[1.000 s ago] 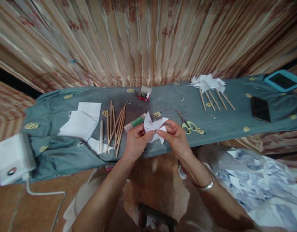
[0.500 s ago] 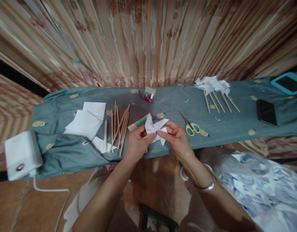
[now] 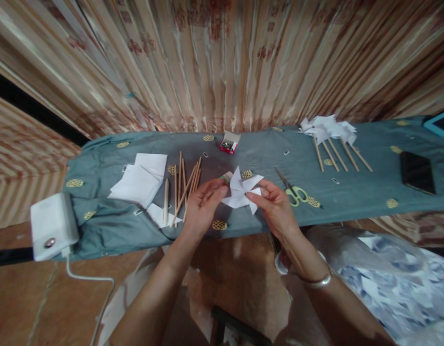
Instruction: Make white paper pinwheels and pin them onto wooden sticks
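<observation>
A white paper pinwheel (image 3: 239, 186) with folded blades is held over the near middle of the cloth-covered table. My right hand (image 3: 277, 206) pinches it, the thumb pressing near its centre and the fingers behind. Close by its left blades is my left hand (image 3: 203, 206), fingers curled and thumb against them; what they hold, if anything, is hidden. Several wooden sticks (image 3: 187, 185) lie just left of that hand, partly covered by it. Scissors with green handles (image 3: 297, 194) rest beside my right fingers. A small red box of metal pins (image 3: 228, 144) stands open behind the pinwheel.
Stacked white paper sheets (image 3: 137, 182) and a thick pale stick (image 3: 166, 202) lie left. Finished pinwheels on sticks (image 3: 330, 130) lie back right, near a black phone (image 3: 417, 171). A white device (image 3: 54, 226) with a cable sits at the left end.
My left hand has drawn back leftward from the pinwheel's centre, showing more of the paper. My right hand keeps its pinch. The whole view has shifted slightly.
</observation>
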{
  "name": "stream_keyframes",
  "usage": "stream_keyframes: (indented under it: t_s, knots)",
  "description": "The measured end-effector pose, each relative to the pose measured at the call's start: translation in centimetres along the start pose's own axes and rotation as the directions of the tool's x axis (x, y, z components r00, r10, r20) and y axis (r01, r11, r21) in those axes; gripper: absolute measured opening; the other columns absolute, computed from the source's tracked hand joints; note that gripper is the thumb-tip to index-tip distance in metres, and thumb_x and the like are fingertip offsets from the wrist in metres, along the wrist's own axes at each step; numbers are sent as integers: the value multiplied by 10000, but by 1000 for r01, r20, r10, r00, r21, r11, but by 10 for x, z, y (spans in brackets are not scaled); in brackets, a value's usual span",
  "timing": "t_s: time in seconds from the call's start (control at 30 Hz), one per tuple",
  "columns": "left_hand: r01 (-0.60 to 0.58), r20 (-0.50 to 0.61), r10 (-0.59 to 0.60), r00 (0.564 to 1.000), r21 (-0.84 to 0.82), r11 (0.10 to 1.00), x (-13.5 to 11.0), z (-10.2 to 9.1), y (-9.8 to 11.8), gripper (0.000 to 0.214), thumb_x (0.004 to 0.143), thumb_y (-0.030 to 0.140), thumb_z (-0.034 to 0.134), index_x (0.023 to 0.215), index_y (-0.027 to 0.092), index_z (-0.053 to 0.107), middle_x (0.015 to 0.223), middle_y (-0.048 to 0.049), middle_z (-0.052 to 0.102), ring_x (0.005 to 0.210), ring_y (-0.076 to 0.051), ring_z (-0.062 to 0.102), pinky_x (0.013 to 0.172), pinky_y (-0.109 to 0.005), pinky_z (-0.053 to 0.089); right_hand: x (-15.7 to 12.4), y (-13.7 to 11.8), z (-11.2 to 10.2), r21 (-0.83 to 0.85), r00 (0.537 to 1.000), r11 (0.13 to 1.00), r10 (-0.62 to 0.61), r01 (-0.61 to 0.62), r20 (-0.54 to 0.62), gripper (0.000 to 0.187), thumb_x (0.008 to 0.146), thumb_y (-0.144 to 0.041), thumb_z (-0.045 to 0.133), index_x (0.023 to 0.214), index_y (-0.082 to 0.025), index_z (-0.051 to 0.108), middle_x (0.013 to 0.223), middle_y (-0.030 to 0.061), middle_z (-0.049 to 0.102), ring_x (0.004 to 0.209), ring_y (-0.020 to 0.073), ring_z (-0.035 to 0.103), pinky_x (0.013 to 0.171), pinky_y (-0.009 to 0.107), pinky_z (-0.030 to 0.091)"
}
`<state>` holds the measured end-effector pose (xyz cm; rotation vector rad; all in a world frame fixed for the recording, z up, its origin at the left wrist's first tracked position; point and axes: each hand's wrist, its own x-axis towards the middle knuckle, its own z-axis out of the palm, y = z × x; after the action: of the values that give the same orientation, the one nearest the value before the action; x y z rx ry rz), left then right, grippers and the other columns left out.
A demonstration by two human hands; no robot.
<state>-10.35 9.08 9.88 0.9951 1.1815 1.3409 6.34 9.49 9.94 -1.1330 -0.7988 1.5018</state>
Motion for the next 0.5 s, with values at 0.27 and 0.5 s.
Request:
stream_keyframes:
  t_s: [0.27,0.5]
  knots:
    - [-138,19,265,964,888,438,25,-69,-2,237,826,224,534,979,163,705,944,-82,686,745,-181,635,735,-295,498,7,-4,-21,-7,999,1000,-19,19,-46,451,527,-299,871,923,-204,679,735,-10,761,615,157,680,624,270,530]
    - [-76,48,172,984,985,157,25,-81,-9,182,829,211,534,911,178,693,908,-88,692,812,-230,653,737,-312,487,13,1,-27,-17,999,1000,-7,6,-42,426,546,-282,857,928,-208,683,743,-10,761,618,168,688,622,285,535]
